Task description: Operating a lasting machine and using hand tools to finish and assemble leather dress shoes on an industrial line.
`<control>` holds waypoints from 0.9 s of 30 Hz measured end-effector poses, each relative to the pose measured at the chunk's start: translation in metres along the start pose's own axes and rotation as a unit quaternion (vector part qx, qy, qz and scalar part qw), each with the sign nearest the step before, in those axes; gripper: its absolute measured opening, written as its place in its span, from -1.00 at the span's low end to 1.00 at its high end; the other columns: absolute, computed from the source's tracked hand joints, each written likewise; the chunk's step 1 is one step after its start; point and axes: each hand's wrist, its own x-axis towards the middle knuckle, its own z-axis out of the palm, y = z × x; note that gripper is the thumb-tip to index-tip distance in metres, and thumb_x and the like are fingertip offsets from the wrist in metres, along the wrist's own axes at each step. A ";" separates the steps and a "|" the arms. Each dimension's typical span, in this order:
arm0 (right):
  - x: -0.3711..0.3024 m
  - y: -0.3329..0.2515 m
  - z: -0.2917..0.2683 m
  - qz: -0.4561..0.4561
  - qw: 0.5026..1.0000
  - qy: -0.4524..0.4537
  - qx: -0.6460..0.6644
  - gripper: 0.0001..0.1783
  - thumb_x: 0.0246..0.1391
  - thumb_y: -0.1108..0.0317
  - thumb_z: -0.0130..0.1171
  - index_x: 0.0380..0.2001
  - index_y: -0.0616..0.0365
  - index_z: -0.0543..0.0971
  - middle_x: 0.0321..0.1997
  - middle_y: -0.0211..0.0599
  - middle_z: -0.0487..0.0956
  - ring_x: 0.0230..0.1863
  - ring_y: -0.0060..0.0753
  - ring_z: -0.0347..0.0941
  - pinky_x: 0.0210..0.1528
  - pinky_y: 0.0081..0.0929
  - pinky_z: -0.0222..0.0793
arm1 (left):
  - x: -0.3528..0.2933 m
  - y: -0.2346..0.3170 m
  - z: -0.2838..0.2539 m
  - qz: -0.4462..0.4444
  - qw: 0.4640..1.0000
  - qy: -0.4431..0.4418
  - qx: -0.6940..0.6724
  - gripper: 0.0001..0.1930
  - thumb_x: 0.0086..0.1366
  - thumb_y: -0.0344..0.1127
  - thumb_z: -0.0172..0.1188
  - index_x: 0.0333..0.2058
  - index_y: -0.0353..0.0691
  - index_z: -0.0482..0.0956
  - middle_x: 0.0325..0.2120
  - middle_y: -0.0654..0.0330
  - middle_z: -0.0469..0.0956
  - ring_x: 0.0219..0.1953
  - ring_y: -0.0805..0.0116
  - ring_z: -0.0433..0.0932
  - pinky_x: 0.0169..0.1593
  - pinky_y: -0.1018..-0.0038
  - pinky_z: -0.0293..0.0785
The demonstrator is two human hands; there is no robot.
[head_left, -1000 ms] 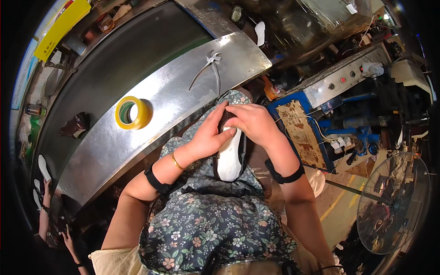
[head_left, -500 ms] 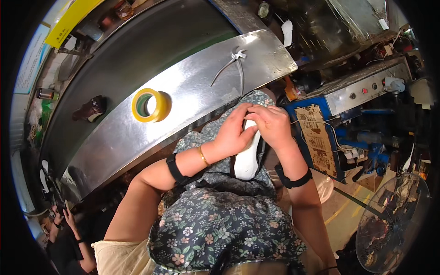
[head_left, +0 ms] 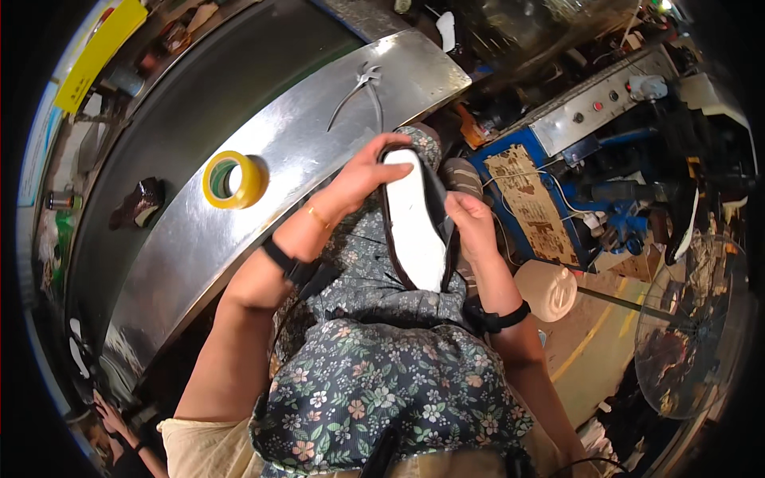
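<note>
On my lap lies a dark shoe upper with its white sole side (head_left: 414,227) facing up, the narrower end away from me. My left hand (head_left: 368,174) is closed round the far end, the thumb pressing on the white surface. My right hand (head_left: 473,223) pinches a dark, thin flap (head_left: 435,195) along the shoe's right edge and holds it out to the side. A roll of yellowish tape (head_left: 253,183) and metal pincers (head_left: 369,80) rest on the steel ledge beyond my left arm. The underside of the shoe is hidden.
The steel ledge (head_left: 295,135) borders a dark conveyor belt (head_left: 239,76) carrying a brown shoe (head_left: 139,203). A blue machine (head_left: 522,211) with a button panel stands right, near a plastic jug (head_left: 547,291) and a caged fan (head_left: 693,342). Another person's hand (head_left: 111,414) shows lower left.
My hands have moved apart: the left stays at the shoe's far end, the right has come down its right side with the flap. More of the white sole side shows. The view has shifted.
</note>
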 end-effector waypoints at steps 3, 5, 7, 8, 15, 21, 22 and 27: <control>-0.001 0.039 0.018 0.228 0.973 0.009 0.022 -0.16 0.32 -0.33 -0.35 -0.01 0.27 0.57 -0.11 -0.20 0.63 -0.10 -0.35 0.55 0.01 -0.37 0.37 | -0.026 -0.033 0.013 0.014 0.999 0.041 0.004 -0.53 0.17 -0.48 0.30 0.07 -0.21 0.42 -0.14 0.22 0.51 -0.13 0.44 0.51 -0.02 0.49 0.46; -0.001 0.054 0.028 0.259 0.958 -0.028 -0.118 -0.11 0.32 -0.34 -0.42 0.04 0.29 0.55 -0.08 -0.05 0.62 -0.04 -0.21 0.55 0.06 -0.36 0.36 | -0.032 -0.038 0.017 -0.021 0.997 0.072 -0.004 -0.55 0.19 -0.49 0.28 0.06 -0.22 0.42 -0.17 0.23 0.51 -0.14 0.44 0.49 -0.03 0.50 0.45; -0.003 0.012 0.041 0.157 0.948 -0.075 -0.265 -0.25 0.36 -0.19 -0.28 -0.11 0.38 0.57 -0.18 0.17 0.61 -0.13 -0.04 0.59 -0.04 -0.25 0.44 | -0.032 -0.038 0.011 -0.007 0.998 0.064 -0.017 -0.56 0.22 -0.49 0.25 0.08 -0.24 0.39 -0.19 0.23 0.51 -0.16 0.45 0.49 -0.05 0.50 0.46; -0.006 -0.003 0.048 0.159 0.950 -0.069 -0.262 -0.25 0.36 -0.19 -0.28 -0.11 0.38 0.57 -0.18 0.17 0.61 -0.13 -0.04 0.59 -0.04 -0.25 0.44 | -0.031 -0.041 0.008 -0.009 0.998 0.059 -0.012 -0.56 0.24 -0.49 0.24 0.08 -0.25 0.38 -0.19 0.23 0.51 -0.16 0.45 0.49 -0.06 0.50 0.46; 0.002 -0.028 0.044 -0.002 0.807 -0.095 -0.583 -0.57 0.33 0.09 -0.07 -0.01 0.26 0.46 -0.09 0.07 0.58 -0.13 0.03 0.58 -0.10 -0.16 0.50 | -0.005 -0.025 0.012 -0.049 0.998 0.034 0.016 -0.57 0.26 -0.45 0.25 0.09 -0.26 0.38 -0.18 0.24 0.50 -0.15 0.46 0.47 -0.03 0.52 0.43; -0.028 0.005 0.033 0.072 0.993 -0.095 -0.010 -0.25 0.38 0.10 -0.09 0.45 0.14 -0.08 0.38 -0.13 0.25 0.33 -0.36 0.20 0.32 -0.42 0.13 | 0.008 -0.024 -0.003 -0.050 0.985 0.028 -0.161 -0.55 0.34 -0.24 0.18 0.12 -0.34 0.42 -0.04 0.15 0.53 0.04 0.35 0.47 0.14 0.40 0.37; -0.020 -0.001 0.041 0.100 0.991 -0.068 0.065 -0.27 0.38 0.12 -0.08 0.45 0.15 -0.07 0.37 -0.13 0.26 0.30 -0.36 0.23 0.30 -0.41 0.16 | 0.011 -0.028 -0.008 0.011 0.940 0.064 -0.334 -0.55 0.37 -0.15 0.13 0.11 -0.34 0.44 -0.02 0.12 0.53 0.06 0.33 0.46 0.16 0.37 0.35; 0.000 -0.005 0.094 0.106 0.994 -0.019 -0.015 -0.18 0.35 0.05 -0.07 0.44 0.25 -0.14 0.34 0.16 0.25 0.29 -0.10 0.27 0.28 -0.33 0.20 | -0.028 -0.019 -0.016 0.007 0.879 0.272 0.391 -0.53 0.46 -0.06 -0.10 -0.36 -0.32 0.65 -0.43 -0.15 0.65 -0.36 -0.02 0.64 -0.23 0.25 0.55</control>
